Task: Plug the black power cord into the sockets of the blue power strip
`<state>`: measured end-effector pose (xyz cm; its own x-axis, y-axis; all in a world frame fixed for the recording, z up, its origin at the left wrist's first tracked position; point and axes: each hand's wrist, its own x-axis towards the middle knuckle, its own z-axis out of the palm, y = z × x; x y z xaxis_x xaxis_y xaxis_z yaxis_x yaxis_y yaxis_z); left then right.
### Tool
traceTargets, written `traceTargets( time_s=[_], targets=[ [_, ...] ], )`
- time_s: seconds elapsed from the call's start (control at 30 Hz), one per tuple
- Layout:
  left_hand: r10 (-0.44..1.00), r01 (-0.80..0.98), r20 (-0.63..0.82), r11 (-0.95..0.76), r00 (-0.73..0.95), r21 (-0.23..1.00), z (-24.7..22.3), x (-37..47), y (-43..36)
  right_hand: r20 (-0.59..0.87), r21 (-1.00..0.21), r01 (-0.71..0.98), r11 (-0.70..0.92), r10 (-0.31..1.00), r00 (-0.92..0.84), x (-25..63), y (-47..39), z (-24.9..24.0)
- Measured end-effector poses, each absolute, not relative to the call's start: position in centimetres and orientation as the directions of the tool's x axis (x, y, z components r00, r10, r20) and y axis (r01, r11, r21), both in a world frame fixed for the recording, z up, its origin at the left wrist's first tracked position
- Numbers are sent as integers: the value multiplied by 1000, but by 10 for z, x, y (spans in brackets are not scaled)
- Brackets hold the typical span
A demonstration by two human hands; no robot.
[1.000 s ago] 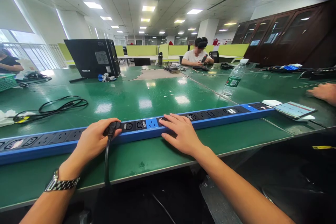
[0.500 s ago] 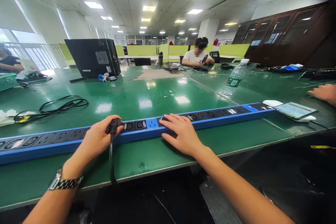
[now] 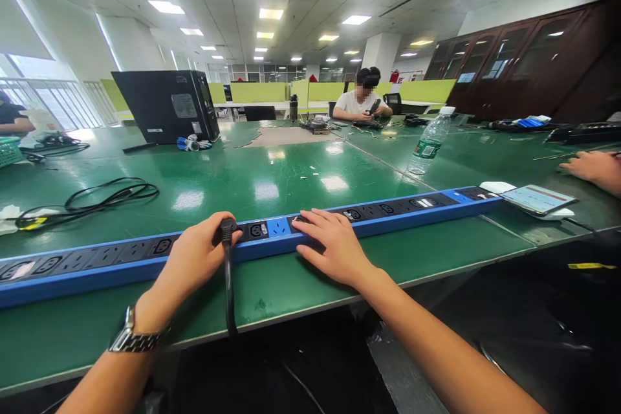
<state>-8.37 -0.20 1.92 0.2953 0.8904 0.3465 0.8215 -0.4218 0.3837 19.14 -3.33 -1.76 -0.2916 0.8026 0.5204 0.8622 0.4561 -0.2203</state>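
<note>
A long blue power strip (image 3: pixel 272 246) with black sockets lies across the green table near its front edge. My left hand (image 3: pixel 201 249) grips a black plug (image 3: pixel 228 229) over the strip, left of its blue socket block; the plug's cord hangs down past the table edge. Whether the plug touches a socket is hidden. On the strip just right of the blue socket block, my right hand (image 3: pixel 332 244) rests with its fingers apart.
Beyond the strip stand a clear bottle (image 3: pixel 427 142) and a black computer case (image 3: pixel 167 107). A phone (image 3: pixel 538 199) lies at the strip's right end, a coiled black cable (image 3: pixel 114 194) at left. Another person's hand (image 3: pixel 594 169) rests at far right; a person (image 3: pixel 356 103) sits across.
My left hand has moved right along the strip with the black plug, closer to the blue socket block. My right hand stays in place on the strip. The view has shifted slightly.
</note>
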Motion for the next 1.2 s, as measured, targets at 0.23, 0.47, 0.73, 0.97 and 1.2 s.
traceTargets(
  time_s=[0.23, 0.47, 0.73, 0.97, 1.2],
  targets=[
    [862, 782, 328, -495, 386, 379, 24, -56, 3, 513, -223, 865, 450, 808, -289, 191, -34, -17],
    [817, 733, 375, -566, 437, 377, 22, -37, 10, 519, -221, 863, 454, 804, -291, 192, -33, -18],
    [836, 710, 350, -545, 422, 446, 21, -25, 12, 518, -223, 862, 456, 804, -291, 192, -33, -18],
    [842, 716, 337, -537, 422, 446, 21, -7, 12, 502, -223, 866, 447, 815, -291, 191, -34, -16],
    [850, 710, 312, -525, 423, 469, 22, -3, 13, 499, -222, 868, 445, 816, -291, 191, -34, -16]
  ],
)
